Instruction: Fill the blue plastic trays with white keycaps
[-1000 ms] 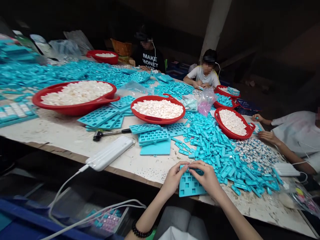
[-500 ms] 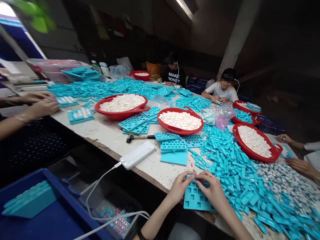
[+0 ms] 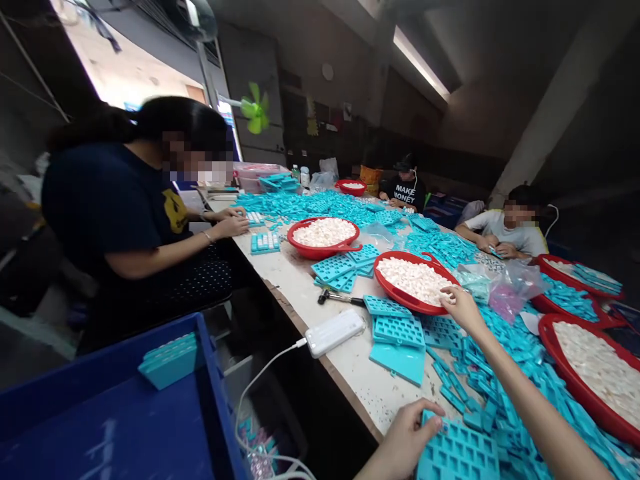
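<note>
Left hand (image 3: 407, 433) is gripping the upper-left edge of a teal grid tray (image 3: 463, 453) at the near edge of the surface (image 3: 350, 390), while the right hand (image 3: 463, 309) is poised at the right side of a red basket (image 3: 400, 300), fingertips by its white pieces (image 3: 410, 277). Loose teal parts (image 3: 483, 413) are spreading beneath the right forearm; a hammer (image 3: 343, 297) and a corded white box (image 3: 335, 333) are lying left of stacked trays (image 3: 399, 329). Co-worker in dark top (image 3: 135, 207) is bending over white-filled trays (image 3: 265, 243) at left; two others are sitting at the far side.
</note>
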A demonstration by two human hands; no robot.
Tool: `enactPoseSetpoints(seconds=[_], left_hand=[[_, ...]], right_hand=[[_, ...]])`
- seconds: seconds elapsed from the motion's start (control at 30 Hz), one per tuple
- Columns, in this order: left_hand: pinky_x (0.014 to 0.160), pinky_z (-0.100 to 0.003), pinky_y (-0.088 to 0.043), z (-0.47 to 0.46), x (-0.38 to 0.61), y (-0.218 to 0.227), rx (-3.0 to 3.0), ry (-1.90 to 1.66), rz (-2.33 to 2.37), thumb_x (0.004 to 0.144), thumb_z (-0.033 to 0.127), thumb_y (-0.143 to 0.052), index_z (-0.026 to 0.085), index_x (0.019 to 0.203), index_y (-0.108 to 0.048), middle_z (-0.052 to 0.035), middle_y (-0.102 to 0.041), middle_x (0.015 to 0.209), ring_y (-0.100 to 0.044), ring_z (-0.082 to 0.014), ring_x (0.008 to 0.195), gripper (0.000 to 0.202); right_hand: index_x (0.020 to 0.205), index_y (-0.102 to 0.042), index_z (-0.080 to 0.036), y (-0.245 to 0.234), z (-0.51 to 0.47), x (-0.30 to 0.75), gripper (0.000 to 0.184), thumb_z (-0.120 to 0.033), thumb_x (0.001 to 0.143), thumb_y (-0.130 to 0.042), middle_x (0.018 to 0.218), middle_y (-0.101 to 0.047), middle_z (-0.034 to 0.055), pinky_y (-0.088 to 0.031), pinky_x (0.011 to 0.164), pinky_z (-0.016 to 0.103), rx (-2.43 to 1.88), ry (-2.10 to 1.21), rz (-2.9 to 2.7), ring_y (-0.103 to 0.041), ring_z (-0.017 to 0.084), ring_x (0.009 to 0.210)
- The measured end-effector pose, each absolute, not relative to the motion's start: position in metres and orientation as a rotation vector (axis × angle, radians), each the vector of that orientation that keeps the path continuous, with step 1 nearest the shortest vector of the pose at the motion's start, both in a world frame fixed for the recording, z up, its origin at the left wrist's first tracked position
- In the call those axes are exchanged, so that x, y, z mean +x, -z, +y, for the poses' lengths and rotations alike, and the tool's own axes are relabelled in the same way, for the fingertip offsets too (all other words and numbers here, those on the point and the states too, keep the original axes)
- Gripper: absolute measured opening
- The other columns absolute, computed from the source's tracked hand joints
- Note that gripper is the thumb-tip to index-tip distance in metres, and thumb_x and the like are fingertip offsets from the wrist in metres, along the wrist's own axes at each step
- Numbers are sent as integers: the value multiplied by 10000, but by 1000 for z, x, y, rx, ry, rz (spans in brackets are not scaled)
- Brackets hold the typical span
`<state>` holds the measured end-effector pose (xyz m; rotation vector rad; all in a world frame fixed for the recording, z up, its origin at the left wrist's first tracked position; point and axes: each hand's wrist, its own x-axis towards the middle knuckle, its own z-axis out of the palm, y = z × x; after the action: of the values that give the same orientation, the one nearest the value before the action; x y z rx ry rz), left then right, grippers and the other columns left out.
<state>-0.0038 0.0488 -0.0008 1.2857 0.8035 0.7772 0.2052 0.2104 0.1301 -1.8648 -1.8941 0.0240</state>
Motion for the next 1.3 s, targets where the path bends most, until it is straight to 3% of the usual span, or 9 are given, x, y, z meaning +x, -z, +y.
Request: enactPoseSetpoints(seconds=[0.1,0.33,0.47,0.67,0.8,1.0,1.1,1.2,1.3], left_hand=[[679,-283,-432,52,-3,8,1311,-716,831,815,684,-622,200,1050,-736,-23,-625,775,-529,-170,677,549],[677,-290,-414,52,-3,3,1303,-726,823,796,668,-651,207,1020,-752,-9,-588,727,-492,-168,669,522],[726,-299,-436,49,-4,-3,1284,-754,801,804,634,-658,208,1008,-751,-27,-638,795,-537,-184,722,481],[826,-310,-449,46,-9,-11,1263,-783,760,830,591,-659,203,1017,-735,-58,-691,986,-604,-227,890,437],[812,-300,-444,47,-10,-12,1275,-783,750,846,578,-651,194,1029,-727,-62,-696,1003,-614,-220,884,432],[859,-314,-458,49,-8,-14,1291,-757,755,879,548,-615,202,1043,-703,-55,-707,1059,-631,-235,945,393],[944,-353,-457,50,-6,-19,1290,-745,747,871,543,-605,202,1053,-690,-60,-722,1089,-635,-270,1040,396],[1034,-403,-425,54,-3,-25,1264,-735,783,848,561,-598,208,1071,-691,-68,-723,1148,-612,-304,1153,428],[1096,-421,-384,56,-1,-28,1251,-742,800,837,550,-598,209,1062,-705,-70,-724,1182,-594,-312,1215,423]], right_hand=[[973,-748,-129,-118,244,210,209,-188,804,-640,987,-745,122,-499,762,286,-1924,-47,-1930,-705,239,884],[993,-751,-183,-103,251,221,210,-225,865,-591,975,-767,75,-458,774,284,-2039,3,-1984,-701,233,942],[962,-755,-203,-105,258,217,187,-214,848,-608,964,-767,64,-448,790,279,-2086,12,-2008,-696,227,950],[826,-724,-162,-111,259,208,84,-196,819,-648,957,-753,123,-446,875,325,-2075,35,-1949,-672,269,1000],[946,-696,-146,-119,248,208,141,-236,870,-617,1033,-738,148,-467,925,361,-1942,42,-1835,-668,270,1024],[1045,-690,-151,-116,165,203,264,-348,943,-548,1000,-756,100,-587,793,314,-1681,-142,-1705,-733,216,873],[986,-733,-176,-98,95,189,277,-422,911,-630,942,-769,73,-609,738,308,-1470,-351,-1574,-743,215,814],[938,-758,-193,-74,35,173,197,-366,879,-684,829,-764,48,-602,674,301,-1389,-430,-1517,-723,195,704],[988,-748,-221,-55,1,164,152,-305,914,-645,844,-752,38,-590,747,322,-1356,-358,-1660,-710,190,764]])
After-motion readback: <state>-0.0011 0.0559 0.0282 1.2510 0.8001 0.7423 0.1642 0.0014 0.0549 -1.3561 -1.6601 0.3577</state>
